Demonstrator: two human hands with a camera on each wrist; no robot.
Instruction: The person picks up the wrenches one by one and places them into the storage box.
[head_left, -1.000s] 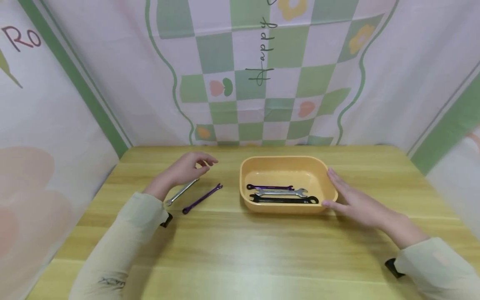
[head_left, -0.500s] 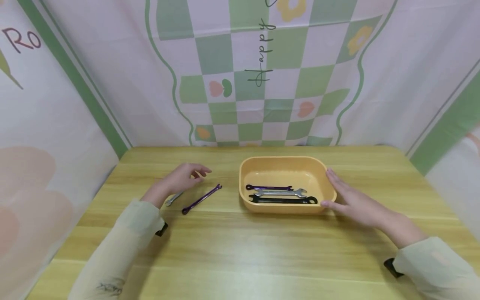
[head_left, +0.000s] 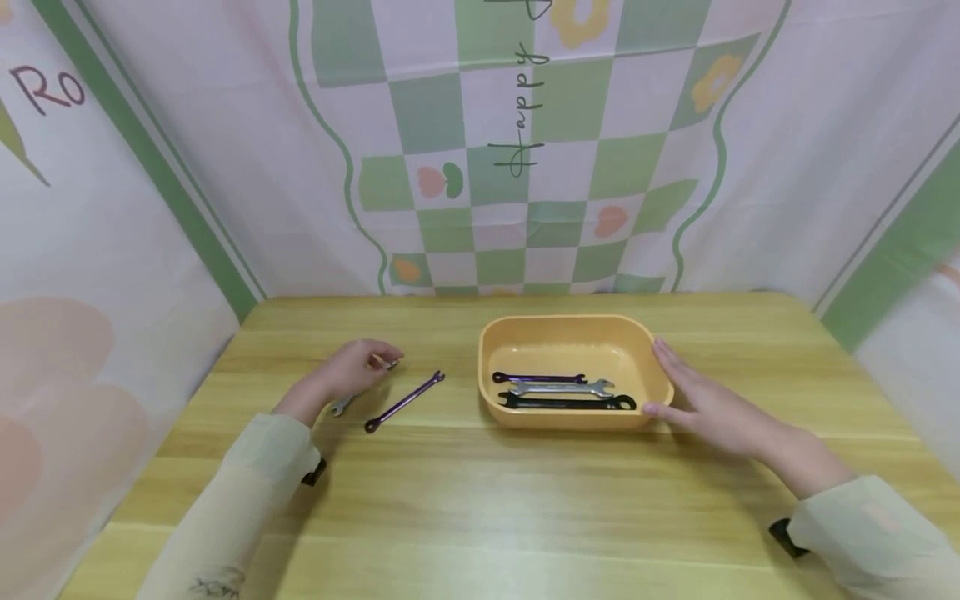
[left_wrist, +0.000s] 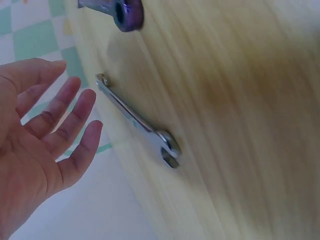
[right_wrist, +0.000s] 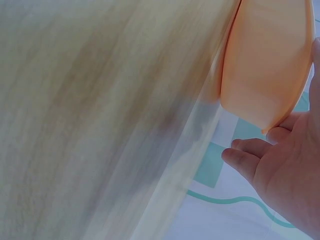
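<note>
In the head view my left hand (head_left: 356,369) is over a silver wrench (head_left: 342,406) lying on the table, covering its middle. The left wrist view shows the fingers spread and slightly bent, apart from that silver wrench (left_wrist: 131,114). Beside it lies a purple wrench (head_left: 405,402). My right hand (head_left: 712,407) rests against the right end of a yellow-orange plastic bin (head_left: 577,419), fingers fairly straight along its side and thumb at the front corner. Inside the bin are a small purple wrench (head_left: 540,378), a silver open-end wrench (head_left: 562,388) and a black wrench (head_left: 566,402).
A wood-grain table (head_left: 480,508) carries everything. Behind it hangs a curtain (head_left: 498,225) with green checks. Another printed cloth (head_left: 112,333) hangs along the left side.
My left hand has moved down and a little left, lower over the loose silver wrench. The right hand stays against the bin, and the bin and wrenches keep their places.
</note>
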